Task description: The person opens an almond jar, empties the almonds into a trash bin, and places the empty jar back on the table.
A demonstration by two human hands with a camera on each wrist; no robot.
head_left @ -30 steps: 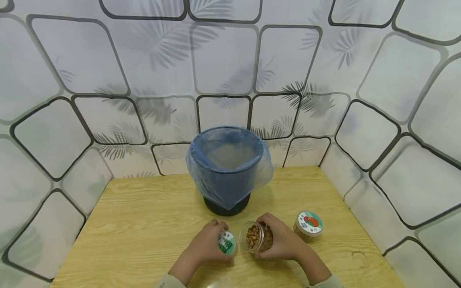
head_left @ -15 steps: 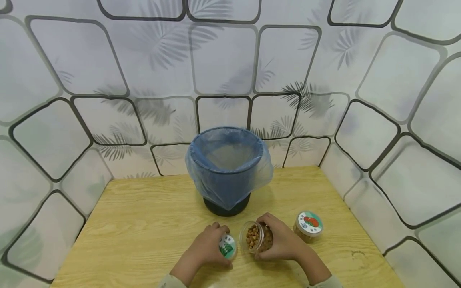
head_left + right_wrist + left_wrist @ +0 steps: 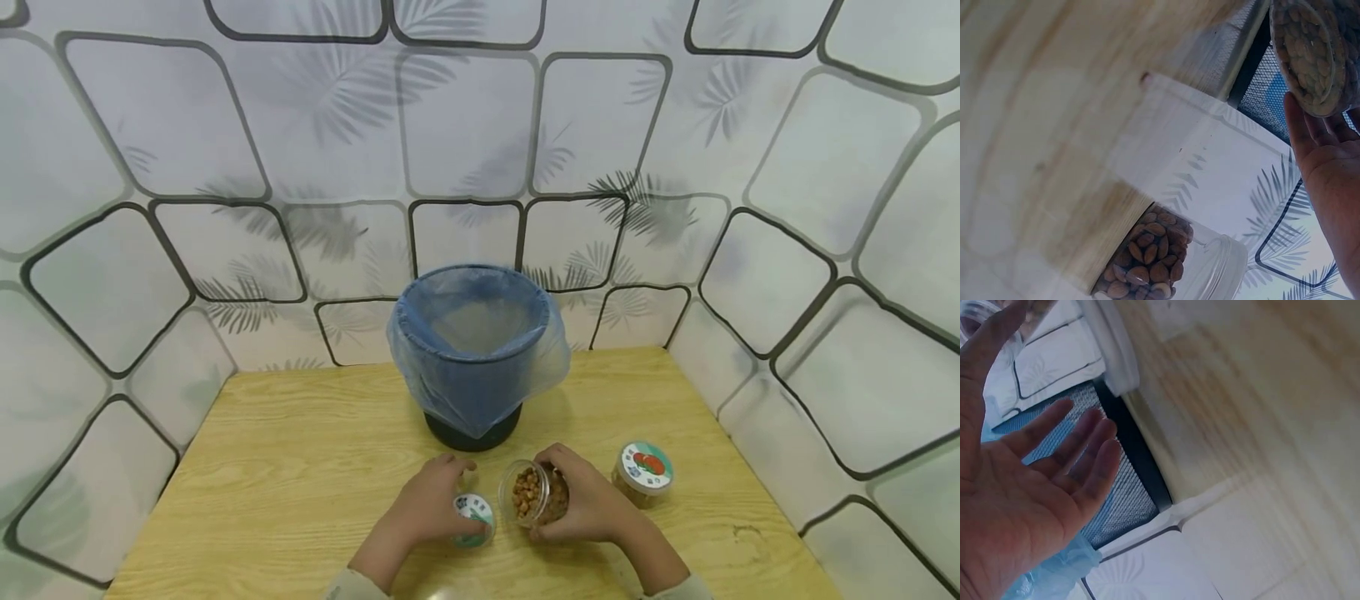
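My right hand grips a clear plastic jar of almonds, tilted with its uncovered mouth facing left. In the right wrist view the almonds show through the jar's wall, with the fingers around its side. My left hand is beside a round lid with a green and white leaf label, and the thumb overlaps the label in the head view. Through the left wrist camera, the fingers extend loosely, apart from the lid's pale rim, which sits close to the tabletop.
Behind the hands stands a black mesh bin lined with a blue bag. A second almond jar, with a tomato-pictured lid, stands to the right on the wooden table. Patterned walls enclose the back and sides.
My left hand has loosened its fingers from the lid and drawn slightly left, while the lid has shifted a little toward me. My right hand and jar have stayed in place.
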